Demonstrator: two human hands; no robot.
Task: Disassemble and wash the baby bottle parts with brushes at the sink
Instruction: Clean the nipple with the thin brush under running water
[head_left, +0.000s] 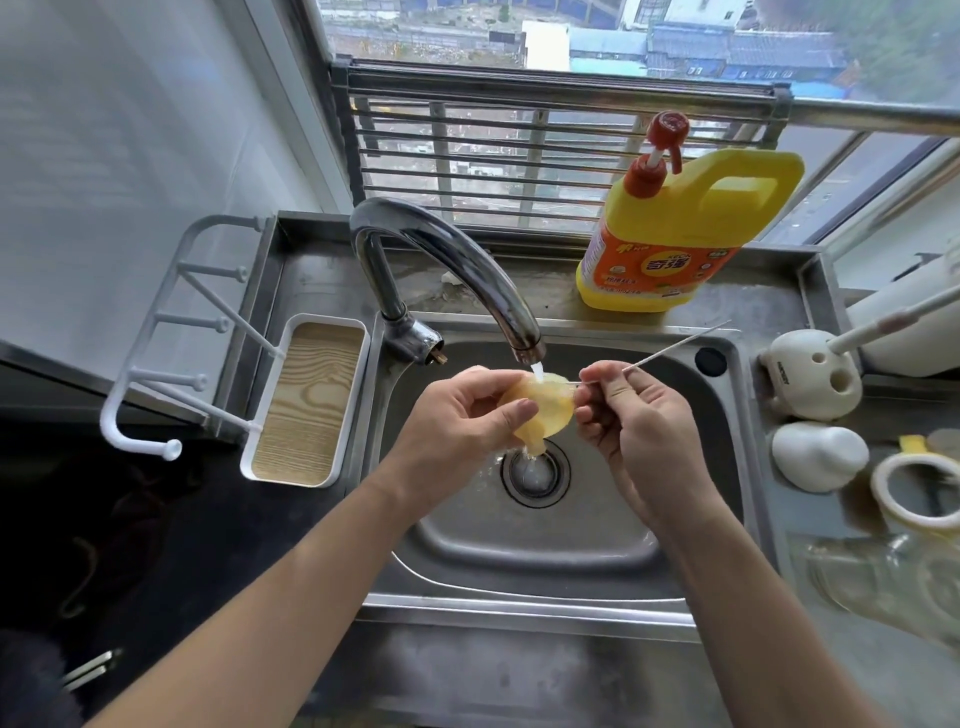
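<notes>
**Nipple under the tap, thin brush at its edge**

From my end the nearest thing is the steel counter (519, 670), dull and water-marked along its front lip. On its right side lies a clear glass bottle (883, 577), with a cream ring (911, 493) just behind it. The sink (519, 551) is sunk into the middle, its drain (535, 473) wet.

Above the drain, my left hand (457, 415) has its fingers clamped on the yellowish nipple (545, 410), held right under the water (537, 370). My right hand (639, 431) has its fingers pinched together on a thin white brush (675, 351), whose tip meets the nipple's rim.

To the left a white tray (306, 405) with a wood-grain floor hangs beside the sink, by a white peg rack (171, 338). On the right sit a white cap (818, 454) and a white holder (810, 374) with round holes; its small dark print is too blurred to read.

The chrome tap (441, 260) arches over the basin. Behind it stands a yellow jug (675, 234) with a red pump; its orange label bears large Chinese characters I cannot make out. Beyond are a metal grille (519, 145) and a window (675, 31) over rooftops.
</notes>
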